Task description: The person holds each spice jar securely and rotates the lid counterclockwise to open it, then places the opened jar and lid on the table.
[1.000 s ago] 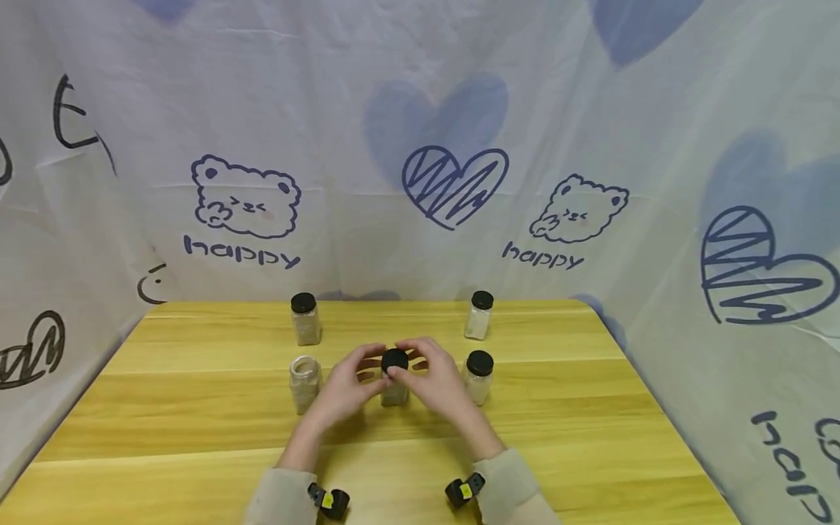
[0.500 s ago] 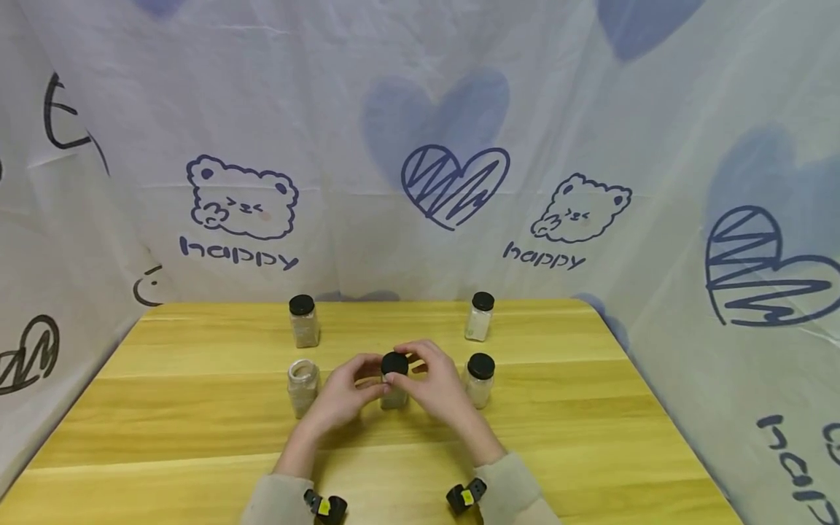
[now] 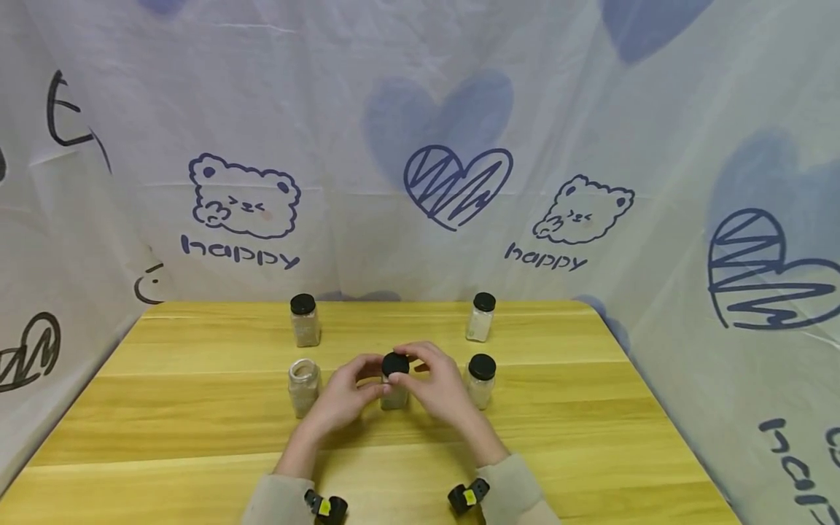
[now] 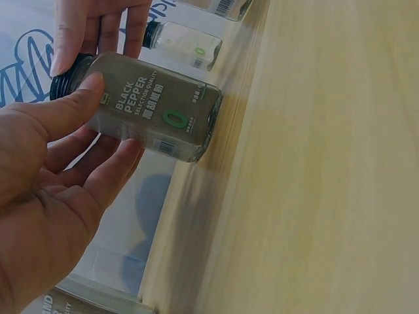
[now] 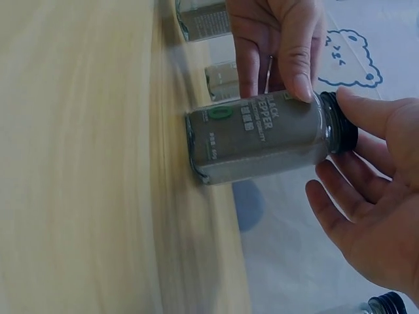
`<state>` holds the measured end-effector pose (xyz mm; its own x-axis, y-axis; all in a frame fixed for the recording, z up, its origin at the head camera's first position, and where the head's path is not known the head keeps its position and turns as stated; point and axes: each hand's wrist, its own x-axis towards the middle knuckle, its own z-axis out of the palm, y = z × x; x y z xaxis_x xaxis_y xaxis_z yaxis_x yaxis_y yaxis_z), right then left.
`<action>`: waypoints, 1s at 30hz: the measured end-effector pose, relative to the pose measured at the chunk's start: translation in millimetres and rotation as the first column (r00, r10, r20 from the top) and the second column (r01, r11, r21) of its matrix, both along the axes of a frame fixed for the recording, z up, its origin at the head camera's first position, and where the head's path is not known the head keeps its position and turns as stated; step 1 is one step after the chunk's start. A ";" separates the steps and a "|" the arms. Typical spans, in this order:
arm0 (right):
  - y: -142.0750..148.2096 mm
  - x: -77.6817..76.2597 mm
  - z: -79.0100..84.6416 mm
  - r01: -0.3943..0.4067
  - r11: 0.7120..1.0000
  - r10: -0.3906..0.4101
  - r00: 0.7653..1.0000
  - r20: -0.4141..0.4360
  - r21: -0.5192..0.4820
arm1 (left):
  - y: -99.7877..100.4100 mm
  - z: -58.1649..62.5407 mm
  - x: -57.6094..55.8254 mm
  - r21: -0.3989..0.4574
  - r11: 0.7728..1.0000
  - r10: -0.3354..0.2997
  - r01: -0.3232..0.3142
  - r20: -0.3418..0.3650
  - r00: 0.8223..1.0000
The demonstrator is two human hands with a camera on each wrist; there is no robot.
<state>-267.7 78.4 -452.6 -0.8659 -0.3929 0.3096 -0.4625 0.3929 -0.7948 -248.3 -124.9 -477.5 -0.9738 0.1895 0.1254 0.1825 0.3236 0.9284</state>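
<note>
A glass jar of black pepper [image 3: 394, 398] stands upright at the table's middle, its label facing me in the left wrist view. Its body is held by my left hand [image 3: 345, 394], thumb in front and fingers behind. My right hand [image 3: 437, 383] pinches the black lid [image 3: 395, 364] between thumb and fingers. In the right wrist view the lid [image 5: 343, 124] sits on the jar's neck; whether it is loose I cannot tell. Just left of my left hand is a lidless jar [image 3: 305, 394] with its mouth uncovered. A black-lidded jar [image 3: 481, 385] stands right of my right hand.
Two more black-lidded jars stand farther back, a back left jar [image 3: 305, 328] and a back right jar [image 3: 480, 324]. The yellow wooden table [image 3: 564, 452] ends at a printed cloth [image 3: 341, 109] hanging behind and along both sides.
My left fingers sit slightly lower beside the lid than a second ago. The head view has shifted a little. Both hands keep their hold on the jar and lid.
</note>
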 end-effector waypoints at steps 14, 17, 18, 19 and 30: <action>3.4 0.0 1.5 -0.032 0.999 0.031 0.999 0.036 0.014 | 1.8 0.1 0.4 -0.010 1.000 0.024 -0.024 -0.008 1.000; 1.0 0.6 0.6 0.006 1.000 -0.006 0.999 0.037 -0.008 | 2.3 -0.3 0.8 -0.011 1.000 0.029 -0.029 -0.008 1.000; 0.3 0.6 0.1 0.019 1.000 -0.018 0.999 0.034 -0.011 | 2.5 -0.2 0.7 -0.011 0.999 0.030 -0.030 -0.007 1.000; -0.4 0.7 -0.4 0.029 0.999 -0.029 0.999 0.030 -0.013 | 2.6 0.0 0.7 -0.010 1.000 0.029 -0.029 -0.007 1.000; -1.3 1.6 -2.6 0.032 0.999 -0.032 0.999 -0.002 -0.020 | 1.8 -0.4 -0.1 0.000 1.000 0.012 -0.012 -0.001 1.000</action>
